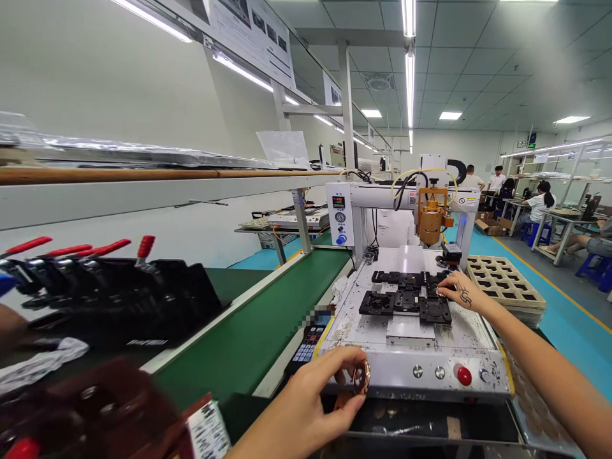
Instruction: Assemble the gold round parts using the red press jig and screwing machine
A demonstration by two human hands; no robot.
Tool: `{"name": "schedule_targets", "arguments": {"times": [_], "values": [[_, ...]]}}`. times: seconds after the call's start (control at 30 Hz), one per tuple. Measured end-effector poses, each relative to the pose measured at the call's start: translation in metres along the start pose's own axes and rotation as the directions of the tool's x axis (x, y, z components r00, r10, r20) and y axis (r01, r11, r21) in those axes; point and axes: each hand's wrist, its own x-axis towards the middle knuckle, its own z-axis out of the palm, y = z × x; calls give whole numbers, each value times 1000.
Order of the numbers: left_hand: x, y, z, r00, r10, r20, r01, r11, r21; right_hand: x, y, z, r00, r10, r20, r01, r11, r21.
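My left hand [315, 398] is closed in front of the machine, thumb and fingers pinching a rose-gold metal ring [365, 377] by its edge. Farther forward, my right hand [459, 291] reaches to the right end of the black fixture blocks [407, 298]. Its fingertips are pressed together on a small shiny piece, too small and covered to name. The fixture blocks lie on the white bed [354, 328] of a benchtop machine. Above and behind them hangs the machine's gold-coloured head [431, 220], apart from my right hand.
A red button [463, 376] sits on the machine's front panel. Stacked trays with square pockets [507, 280] stand to the right. Along the left runs a green conveyor belt [229, 338], with red-handled clamps [102, 248] beyond it. A keypad [308, 344] lies beside the machine; several people sit or stand farther back.
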Motion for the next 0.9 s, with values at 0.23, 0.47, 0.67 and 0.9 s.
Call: {"name": "schedule_targets", "arguments": {"times": [0.23,0.47,0.67,0.9], "values": [[2,8,13,1000,10,1,-10,999,-43,1,-8,-1,998,10,-68,-12,1000,-17],[-8,-10,44,994,87,-66,-90,995,-45,-82,-52,-15,892,78,-444,-75,997,26],[-39,-45,95,997,-68,40,73,985,-154,-216,-66,13,798,195,-570,-221,975,25],[-49,-69,196,977,29,211,5,987,-160,-236,-72,48,689,117,-715,-271,957,-105]]}}
